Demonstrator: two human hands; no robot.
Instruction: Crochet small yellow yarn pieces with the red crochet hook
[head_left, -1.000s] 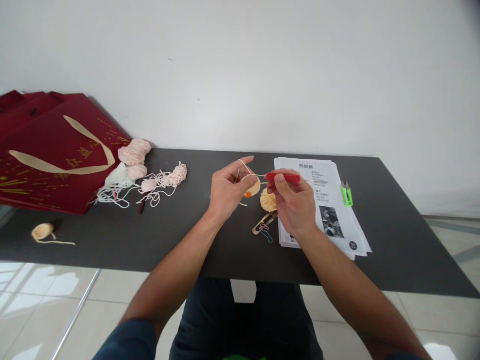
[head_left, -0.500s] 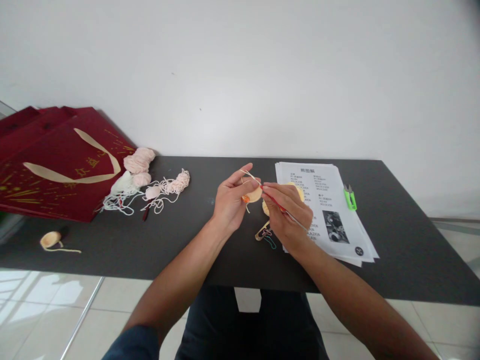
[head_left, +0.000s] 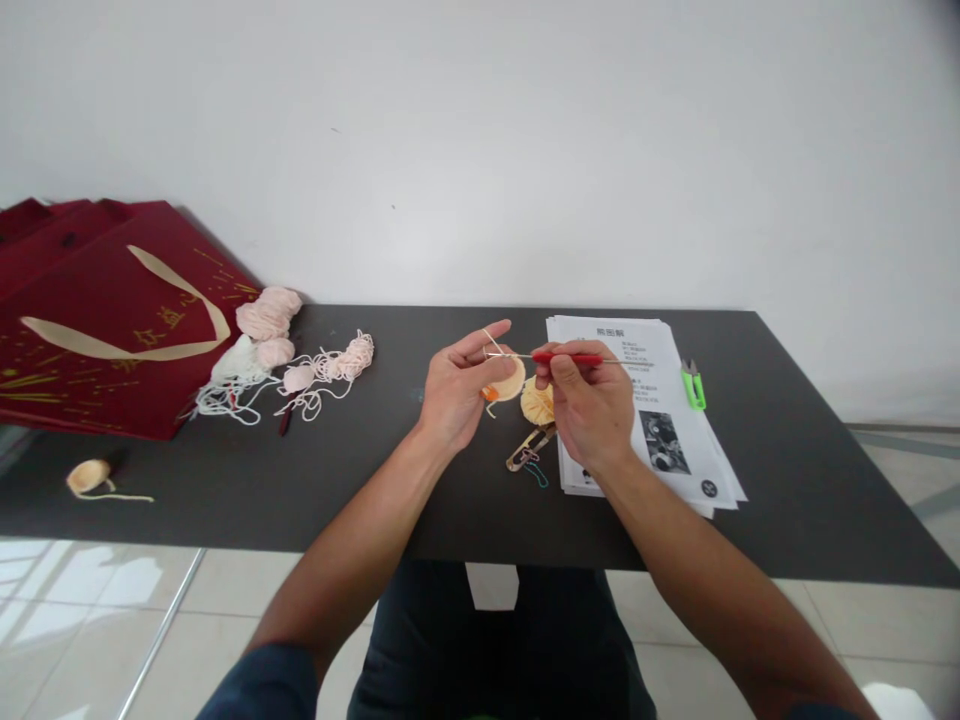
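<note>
My left hand [head_left: 459,385] pinches a small round cream crochet piece [head_left: 508,382], with a strand of yarn running up over its raised index finger. An orange stitch marker [head_left: 489,394] shows at the piece's lower left edge. In my right hand [head_left: 592,400] is a red-handled crochet hook [head_left: 574,359], held nearly level. The hook's thin metal tip points left and reaches the yarn above the piece. A pale yellow yarn ball [head_left: 537,403] lies on the table between my hands, partly hidden by the right one. Below it rests a large metal safety pin [head_left: 525,450] beside small chain-like markers.
Printed pattern sheets [head_left: 660,350] lie under and beyond my right hand, with green thread snips [head_left: 693,385] at their right edge. Dark red gift bags [head_left: 112,320] lean at the left by pink and white yarn [head_left: 270,315]. A small cream crocheted cup [head_left: 88,475] sits near the front left edge.
My right hand has turned and drawn the hook from a downward slant to nearly level, moving slightly right. More of the yarn ball shows. My left hand keeps its hold on the piece.
</note>
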